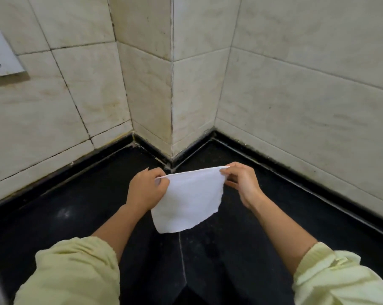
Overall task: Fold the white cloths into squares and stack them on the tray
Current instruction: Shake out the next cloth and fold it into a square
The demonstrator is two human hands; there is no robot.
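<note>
A white cloth [189, 201] hangs in the air above the black counter, stretched by its top edge. My left hand [145, 190] pinches its top left corner. My right hand [241, 183] pinches the top right corner. The cloth's lower edge droops free toward me. No tray is in view.
The black stone counter [65, 216] runs into a tiled wall corner, where a tiled pillar [171, 95] juts out straight ahead. A white socket plate [1, 53] sits on the wall at far left. My pale green sleeves fill the bottom corners.
</note>
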